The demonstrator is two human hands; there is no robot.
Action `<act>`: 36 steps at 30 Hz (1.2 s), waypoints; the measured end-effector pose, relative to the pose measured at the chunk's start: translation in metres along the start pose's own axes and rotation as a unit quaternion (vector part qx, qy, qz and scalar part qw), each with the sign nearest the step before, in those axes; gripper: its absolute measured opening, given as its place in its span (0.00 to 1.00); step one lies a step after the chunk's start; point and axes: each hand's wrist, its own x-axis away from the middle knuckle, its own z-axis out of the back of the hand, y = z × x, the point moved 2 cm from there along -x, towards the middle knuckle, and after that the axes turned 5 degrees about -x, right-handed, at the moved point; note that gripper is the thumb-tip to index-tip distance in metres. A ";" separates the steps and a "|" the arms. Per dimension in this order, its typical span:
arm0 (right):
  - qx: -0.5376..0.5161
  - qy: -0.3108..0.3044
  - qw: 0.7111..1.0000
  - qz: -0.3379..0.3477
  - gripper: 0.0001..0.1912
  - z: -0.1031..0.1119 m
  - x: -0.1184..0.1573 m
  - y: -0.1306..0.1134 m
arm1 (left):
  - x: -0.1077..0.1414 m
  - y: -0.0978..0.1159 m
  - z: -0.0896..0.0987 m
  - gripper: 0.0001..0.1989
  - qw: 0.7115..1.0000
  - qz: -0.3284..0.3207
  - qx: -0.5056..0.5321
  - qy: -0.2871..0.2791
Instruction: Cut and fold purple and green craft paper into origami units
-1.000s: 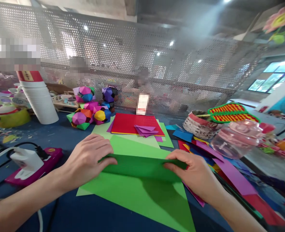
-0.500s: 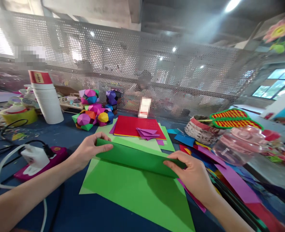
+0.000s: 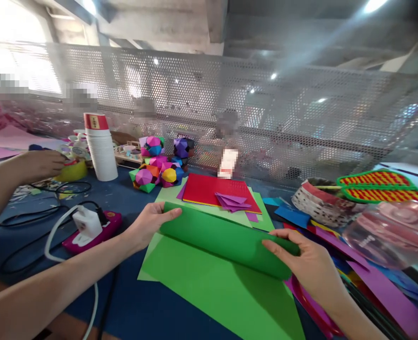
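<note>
Just below the frame's centre, the left hand (image 3: 151, 224) and right hand (image 3: 303, 252) pinch the ends of a folded green sheet (image 3: 223, 238) between thumb and fingers. Behind it on the blue desk (image 3: 131, 302) lie red sheets (image 3: 216, 189) topped with purple pieces (image 3: 232, 202). The power strip (image 3: 92, 231) sits left, near the left forearm; paper scraps (image 3: 382, 293) and a pink bottle (image 3: 389, 233) crowd the right. Another person's hand (image 3: 44, 165) reaches in at left.

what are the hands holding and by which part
A green paper sheet: left hand pinches its upper left corner, right hand its right end
</note>
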 end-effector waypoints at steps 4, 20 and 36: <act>-0.035 0.003 0.999 -0.009 0.26 0.000 -0.006 0.006 | 0.000 -0.002 0.000 0.16 1.000 -0.006 0.000 0.003; -0.361 -0.047 0.918 -0.161 0.31 -0.013 0.006 -0.008 | 0.004 0.001 0.002 0.16 0.997 0.047 0.054 0.028; -0.342 0.025 0.931 -0.128 0.19 -0.015 0.006 -0.003 | 0.005 0.002 0.004 0.13 0.995 0.068 0.043 0.058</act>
